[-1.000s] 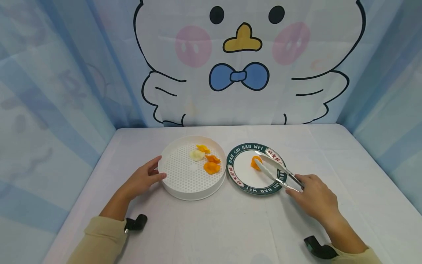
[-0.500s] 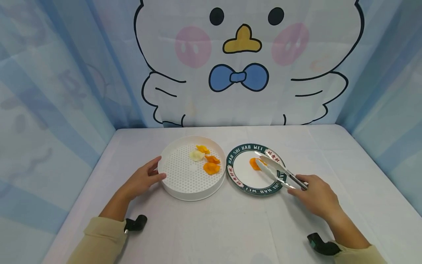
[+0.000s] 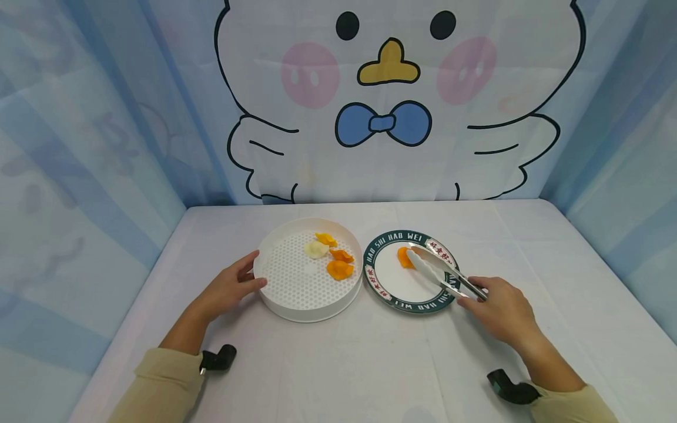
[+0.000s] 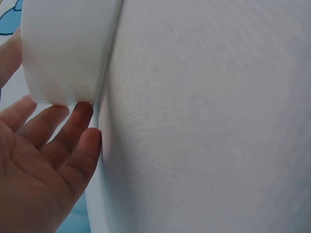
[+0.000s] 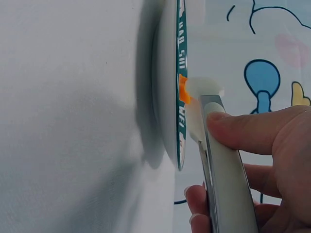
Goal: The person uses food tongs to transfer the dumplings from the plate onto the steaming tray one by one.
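My left hand (image 3: 225, 291) rests its fingers and thumb against the near-left side of a round white tray (image 3: 280, 288) with a perforated floor. In the left wrist view, its fingertips (image 4: 83, 109) meet the tray's smooth wall (image 4: 68, 53). On the tray lie orange, yellow and pale thin pieces, petal-like in shape. My right hand (image 3: 502, 308) grips metal tongs (image 3: 468, 286) with pale tips. Those tips reach over a green-rimmed plate (image 3: 391, 291) and meet an orange piece (image 3: 405, 257) there. Whether they pinch it, I cannot tell.
A white cloth covers the table (image 3: 338, 370). Behind it hangs a curtain (image 3: 386, 170) with a cartoon print, and blue curtains flank both sides. Plate and tray stand side by side, their rims almost touching.
The tongs and my right hand shift slightly on the spot. The orange piece on the plate has moved a little to the left and changed its lie. My left hand stays still.
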`<state>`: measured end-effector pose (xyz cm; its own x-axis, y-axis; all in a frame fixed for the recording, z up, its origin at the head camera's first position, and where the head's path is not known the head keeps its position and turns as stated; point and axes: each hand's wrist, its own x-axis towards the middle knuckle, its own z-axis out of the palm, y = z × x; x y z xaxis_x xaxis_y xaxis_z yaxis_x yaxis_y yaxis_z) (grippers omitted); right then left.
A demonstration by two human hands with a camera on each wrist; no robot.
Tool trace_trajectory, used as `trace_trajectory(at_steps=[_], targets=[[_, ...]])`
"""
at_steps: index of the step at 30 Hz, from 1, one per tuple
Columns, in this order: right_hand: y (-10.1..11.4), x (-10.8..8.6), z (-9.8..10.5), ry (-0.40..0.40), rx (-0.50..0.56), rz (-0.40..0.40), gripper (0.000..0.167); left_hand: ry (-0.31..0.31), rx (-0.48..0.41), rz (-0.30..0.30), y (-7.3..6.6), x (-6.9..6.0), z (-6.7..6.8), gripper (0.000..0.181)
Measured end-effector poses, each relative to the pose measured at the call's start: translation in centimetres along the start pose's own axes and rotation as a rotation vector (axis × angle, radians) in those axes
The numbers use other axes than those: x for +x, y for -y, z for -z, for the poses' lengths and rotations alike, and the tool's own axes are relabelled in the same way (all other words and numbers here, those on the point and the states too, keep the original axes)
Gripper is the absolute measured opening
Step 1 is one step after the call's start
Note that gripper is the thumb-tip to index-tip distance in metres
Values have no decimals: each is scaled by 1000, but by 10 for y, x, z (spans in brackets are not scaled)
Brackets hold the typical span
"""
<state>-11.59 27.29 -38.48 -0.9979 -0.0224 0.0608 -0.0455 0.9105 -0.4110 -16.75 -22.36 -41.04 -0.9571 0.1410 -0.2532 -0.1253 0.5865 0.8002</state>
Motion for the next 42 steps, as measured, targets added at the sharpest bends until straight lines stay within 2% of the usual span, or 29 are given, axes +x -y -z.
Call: trace_trajectory(at_steps=[6,17,28,42], targets=[[10,0,2,-49,28,25,54,2,-2,-4,0,-1,0,83],[47,10,2,-40,77,94,53,7,-5,-16,2,-1,0,83],[85,20,-8,-11,111,202,51,8,3,-29,3,0,0,83],[119,29,-31,53,116,241,47,12,-3,-25,3,1,0,84]])
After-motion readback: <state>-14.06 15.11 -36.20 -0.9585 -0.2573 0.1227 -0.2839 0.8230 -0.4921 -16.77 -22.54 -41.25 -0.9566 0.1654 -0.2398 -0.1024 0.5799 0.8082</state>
